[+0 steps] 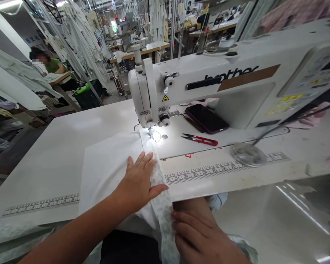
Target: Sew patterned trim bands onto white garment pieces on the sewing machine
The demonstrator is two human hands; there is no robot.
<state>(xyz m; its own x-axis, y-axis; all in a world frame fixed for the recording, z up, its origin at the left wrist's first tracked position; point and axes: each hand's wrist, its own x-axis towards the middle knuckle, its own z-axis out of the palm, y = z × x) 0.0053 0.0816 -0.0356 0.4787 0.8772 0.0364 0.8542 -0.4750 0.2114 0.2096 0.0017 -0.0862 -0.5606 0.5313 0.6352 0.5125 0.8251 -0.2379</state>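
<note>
Under the splayed left hand point(136, 179), cloth point(103, 161) is pressed, long edge aimed from bent-fingered right hand point(200, 238), grip unclear, to needle point(150, 134) ahead.

White cloth point(104, 165): plain, thin-looking, spread mostly flat on the table point(57, 146), with soft wrinkles toward the table's front edge
Cloth outline: straight left side, well apart from the table's left edge; upper side slightly slanted, short of the table's far edge
Cloth's near part: drops over the table's front edge, loose and creased
Patterned strip point(161, 205): long, narrow, whitish with faint grey-green mottling
Strip's pose: along the cloth's right side, far end brightly lit, near end hanging past the table's front edge
Join between them: cannot tell whether stitched
</note>
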